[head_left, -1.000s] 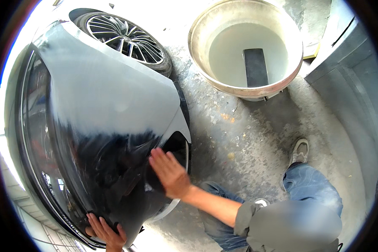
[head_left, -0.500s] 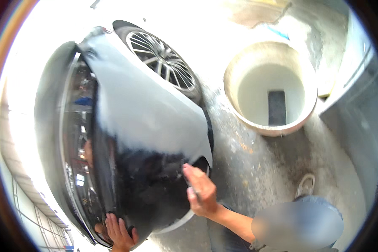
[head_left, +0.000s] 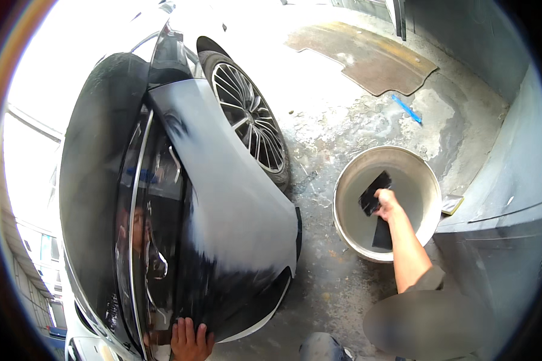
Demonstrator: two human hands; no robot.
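Note:
My right hand [head_left: 387,204] pinches a wet black sheet of sandpaper [head_left: 375,191] inside the round pale bucket [head_left: 339,227], over cloudy water. A second dark rectangular piece [head_left: 382,233] lies in the bucket below that hand, partly hidden by my wrist. My left hand [head_left: 192,340] rests with its fingers stretched out on the rear corner of a black car, by the tail light [head_left: 153,240]. The car's corner panel [head_left: 241,198] is dull grey above and wet-looking, dark black lower down.
The car's spoked wheel [head_left: 250,117] stands left of the bucket. A brown mat [head_left: 373,57] and a blue strip [head_left: 407,108] lie on the wet concrete beyond it. A yellow-edged pad [head_left: 452,205] sits beside the bucket, near a grey panel [head_left: 494,186] at right.
My right hand has moved from the car's lower black panel into the bucket, with the sandpaper in it. The left hand stays on the car's corner. The view has shifted.

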